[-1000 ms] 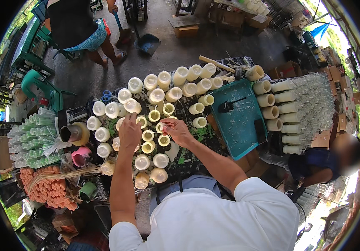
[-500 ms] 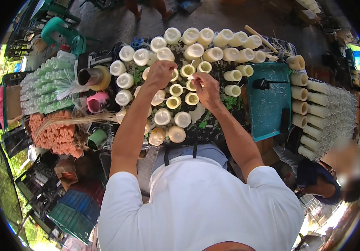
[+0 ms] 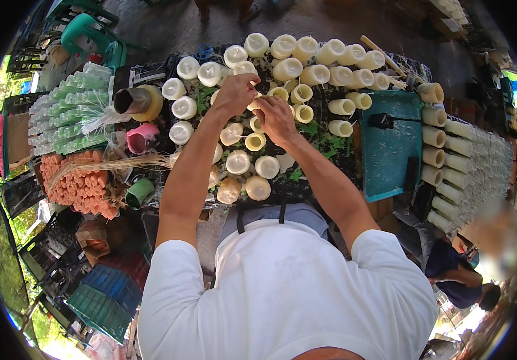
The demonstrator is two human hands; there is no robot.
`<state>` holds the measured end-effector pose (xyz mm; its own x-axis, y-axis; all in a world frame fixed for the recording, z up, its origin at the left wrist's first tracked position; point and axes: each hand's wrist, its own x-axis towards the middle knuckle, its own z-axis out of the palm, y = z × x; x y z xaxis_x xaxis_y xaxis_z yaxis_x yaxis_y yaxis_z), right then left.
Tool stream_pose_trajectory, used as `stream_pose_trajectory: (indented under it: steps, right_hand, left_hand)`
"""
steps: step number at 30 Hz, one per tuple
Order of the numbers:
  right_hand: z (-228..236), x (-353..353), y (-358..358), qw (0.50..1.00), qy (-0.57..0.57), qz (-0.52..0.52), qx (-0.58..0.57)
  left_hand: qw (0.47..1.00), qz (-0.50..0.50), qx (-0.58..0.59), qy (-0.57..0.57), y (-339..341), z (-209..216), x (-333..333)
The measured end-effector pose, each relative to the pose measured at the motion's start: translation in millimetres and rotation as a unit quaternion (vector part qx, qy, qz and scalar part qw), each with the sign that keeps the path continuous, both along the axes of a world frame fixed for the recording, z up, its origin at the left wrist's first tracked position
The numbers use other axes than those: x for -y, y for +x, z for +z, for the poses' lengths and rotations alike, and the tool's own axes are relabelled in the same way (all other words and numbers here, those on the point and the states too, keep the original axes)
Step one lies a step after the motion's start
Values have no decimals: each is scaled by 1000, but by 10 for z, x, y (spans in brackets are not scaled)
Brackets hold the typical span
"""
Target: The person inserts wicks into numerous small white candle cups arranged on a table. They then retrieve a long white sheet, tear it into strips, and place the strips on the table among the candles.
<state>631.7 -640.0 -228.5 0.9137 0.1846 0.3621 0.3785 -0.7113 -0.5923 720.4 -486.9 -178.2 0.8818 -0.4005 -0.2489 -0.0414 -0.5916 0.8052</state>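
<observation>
My left hand (image 3: pixel 236 94) and my right hand (image 3: pixel 276 118) meet above the middle of a table crowded with pale wax candles. Both sets of fingers are pinched closely together, and whatever lies between them is too small or hidden to make out. Just right of my right hand stands a hollow cream candle cup (image 3: pixel 301 94); another hollow cup (image 3: pixel 255 142) sits below the hand. Beyond my left hand is a white candle (image 3: pixel 244 67) with a smooth top. Several cups under my hands are partly covered.
On the right lies a teal tray (image 3: pixel 390 165), with rows of cream candles (image 3: pixel 455 174) past it. Green candles (image 3: pixel 69 114), orange candles (image 3: pixel 72 186) and a pink cup (image 3: pixel 142 138) are at left. Blue-handled scissors (image 3: pixel 203 52) rest at the back. A person (image 3: pixel 450 273) is at lower right.
My right hand has moved left, up against my left hand. The white bit seen at its fingertips no longer shows. The whole view has shifted slightly.
</observation>
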Motion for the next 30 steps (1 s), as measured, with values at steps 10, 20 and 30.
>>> stream_pose_trajectory:
  steps: [10, 20, 30]
  right_hand:
    - [484, 594, -371, 979, 145, -143, -19]
    - [-487, 799, -1520, 966, -48, -137, -213]
    - [-210, 986, -1410, 847, 170, -126, -487]
  left_hand:
    - [999, -7, -42, 18, -41, 63, -54]
    - [971, 26, 223, 81, -620, 280, -59]
    - [977, -121, 173, 42, -2099, 44, 572]
